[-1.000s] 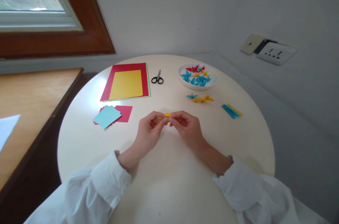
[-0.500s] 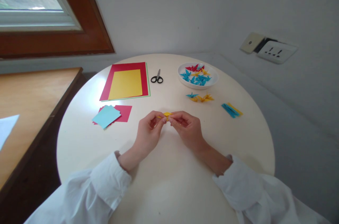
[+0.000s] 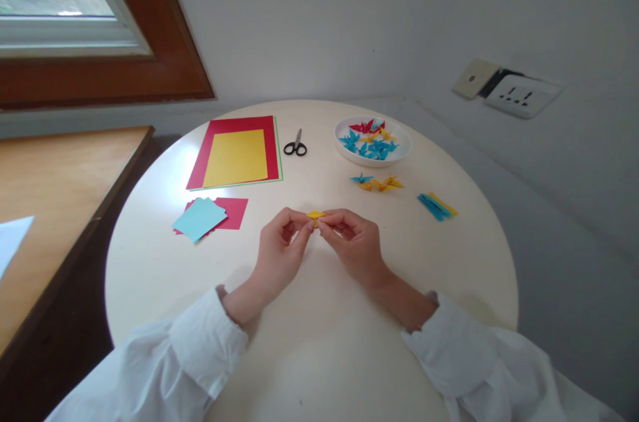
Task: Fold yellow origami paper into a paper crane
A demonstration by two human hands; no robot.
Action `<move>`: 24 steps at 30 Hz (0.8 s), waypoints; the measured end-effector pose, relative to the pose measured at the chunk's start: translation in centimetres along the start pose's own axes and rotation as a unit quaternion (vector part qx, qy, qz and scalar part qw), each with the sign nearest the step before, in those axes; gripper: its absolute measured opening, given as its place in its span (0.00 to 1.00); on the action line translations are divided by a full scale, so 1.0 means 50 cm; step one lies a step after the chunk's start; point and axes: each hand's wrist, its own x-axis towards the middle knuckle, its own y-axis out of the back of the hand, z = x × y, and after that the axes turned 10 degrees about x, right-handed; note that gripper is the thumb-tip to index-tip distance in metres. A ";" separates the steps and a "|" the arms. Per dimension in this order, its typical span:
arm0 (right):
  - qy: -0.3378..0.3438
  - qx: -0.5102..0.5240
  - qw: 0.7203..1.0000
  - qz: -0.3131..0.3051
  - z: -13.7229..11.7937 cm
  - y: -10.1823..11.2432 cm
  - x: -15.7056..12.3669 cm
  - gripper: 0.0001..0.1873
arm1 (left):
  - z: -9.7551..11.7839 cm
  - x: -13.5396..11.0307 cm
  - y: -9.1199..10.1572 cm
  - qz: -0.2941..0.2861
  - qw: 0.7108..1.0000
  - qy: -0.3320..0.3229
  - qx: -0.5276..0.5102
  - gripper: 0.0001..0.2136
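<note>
A small folded piece of yellow paper [image 3: 316, 215] is pinched between both hands above the middle of the round table. My left hand [image 3: 283, 241] grips its left side between thumb and index finger. On its right side, my right hand [image 3: 353, 239] holds it in the same kind of pinch. The fingertips cover much of the paper, so its exact folded shape is hard to make out. Beyond my right hand lie a blue paper crane [image 3: 362, 179] and some yellow paper cranes [image 3: 388, 184].
A white dish [image 3: 344, 156] holds red, yellow and blue cranes. Black-handled scissors [image 3: 295, 148] lie left of it. Large coloured sheets [image 3: 237, 156] and small light-blue squares [image 3: 201, 219] are on the left. Narrow folded blue strips [image 3: 433, 207] rest on the right of the white table [image 3: 319, 355].
Both hands stay in almost the same place, still pinching the yellow paper. Slightly more of its upper part shows between the fingertips. The view has shifted very slightly.
</note>
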 end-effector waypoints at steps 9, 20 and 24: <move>-0.007 0.006 1.000 0.006 0.002 0.001 -0.001 0.04 | 0.004 -0.001 0.004 0.000 1.000 -0.002 0.010 0.03; -0.013 0.025 1.000 0.010 0.007 0.004 0.000 0.07 | 0.001 0.002 0.004 0.002 1.000 -0.016 -0.017 0.04; -0.020 0.036 0.999 0.010 0.007 0.004 0.001 0.06 | -0.001 0.002 0.004 -0.008 1.000 -0.020 -0.009 0.04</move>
